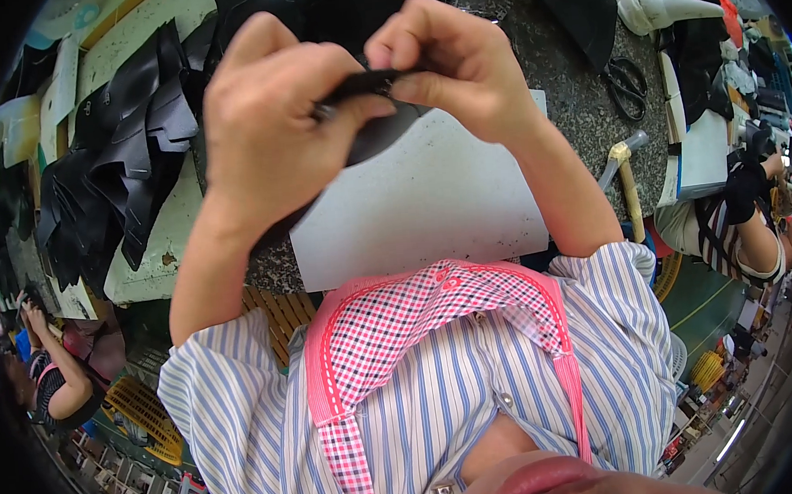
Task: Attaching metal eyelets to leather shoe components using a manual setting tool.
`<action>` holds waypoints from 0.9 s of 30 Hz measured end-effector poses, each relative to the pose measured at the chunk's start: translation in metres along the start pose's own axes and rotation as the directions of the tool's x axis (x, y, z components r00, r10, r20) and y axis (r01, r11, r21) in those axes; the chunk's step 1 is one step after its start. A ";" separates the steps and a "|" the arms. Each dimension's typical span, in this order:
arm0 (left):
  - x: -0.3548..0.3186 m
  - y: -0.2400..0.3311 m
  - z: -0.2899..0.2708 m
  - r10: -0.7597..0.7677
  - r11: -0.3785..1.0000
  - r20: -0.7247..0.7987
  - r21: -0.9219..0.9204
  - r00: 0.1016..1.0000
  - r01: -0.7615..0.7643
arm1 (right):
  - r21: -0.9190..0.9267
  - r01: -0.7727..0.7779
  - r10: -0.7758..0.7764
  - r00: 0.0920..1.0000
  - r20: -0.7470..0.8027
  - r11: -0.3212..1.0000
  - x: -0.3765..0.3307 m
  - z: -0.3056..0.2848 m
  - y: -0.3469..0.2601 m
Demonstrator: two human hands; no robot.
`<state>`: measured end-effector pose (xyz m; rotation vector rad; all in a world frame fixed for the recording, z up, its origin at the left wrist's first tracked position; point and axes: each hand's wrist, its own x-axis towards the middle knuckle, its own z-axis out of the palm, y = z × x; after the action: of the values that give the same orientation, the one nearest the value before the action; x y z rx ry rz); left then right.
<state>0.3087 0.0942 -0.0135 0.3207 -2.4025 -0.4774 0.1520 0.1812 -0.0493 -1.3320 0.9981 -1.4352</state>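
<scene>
Above the work table, a black leather-like piece is pinched between both my hands. My left hand is closed on its left part, with the thumb pressed against it. On the right, the thumb and fingers of my right hand grip the piece's upper edge. A small shiny bit shows beside my left thumb, too blurred to name. Part of the piece hangs behind my left wrist, and my fingers hide much of the rest. Below it lies a pale, speckled board.
Stacked black cut pieces lie at the left, more dark material at the back. Black-handled scissors, a white nozzle bottle and a wooden-handled tool are at the right. Other people work at both sides.
</scene>
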 end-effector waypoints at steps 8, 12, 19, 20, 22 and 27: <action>-0.011 -0.011 0.001 -0.105 0.992 0.052 -0.068 0.993 0.108 | 0.106 -0.067 0.054 0.992 0.116 0.992 0.011 0.001 0.020; -0.014 -0.009 -0.004 -0.220 0.969 0.139 -0.084 0.965 0.233 | 0.085 -0.136 0.133 0.991 0.032 0.987 0.008 0.008 0.021; 0.008 -0.108 -0.132 -0.797 0.600 0.004 -0.122 0.604 0.791 | -0.709 0.030 -0.151 0.983 -0.108 0.705 -0.013 -0.053 0.018; 0.000 -0.155 -0.140 -0.732 0.619 -0.128 0.284 0.669 0.732 | -0.811 -0.130 -0.006 0.987 -0.163 0.570 -0.020 -0.057 0.027; -0.037 -0.241 -0.144 -0.745 0.394 -0.100 0.731 0.659 0.557 | -0.911 -0.177 0.081 0.984 -0.158 0.373 -0.022 -0.043 0.041; -0.077 -0.260 -0.122 -0.673 0.145 -0.263 0.869 0.691 0.473 | -0.911 -0.216 0.154 0.973 -0.172 0.350 -0.024 -0.036 0.056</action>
<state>0.4729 -0.1450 -0.0773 1.8545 -2.3817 0.6593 0.1216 0.1889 -0.1129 -1.8506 2.1275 -0.6270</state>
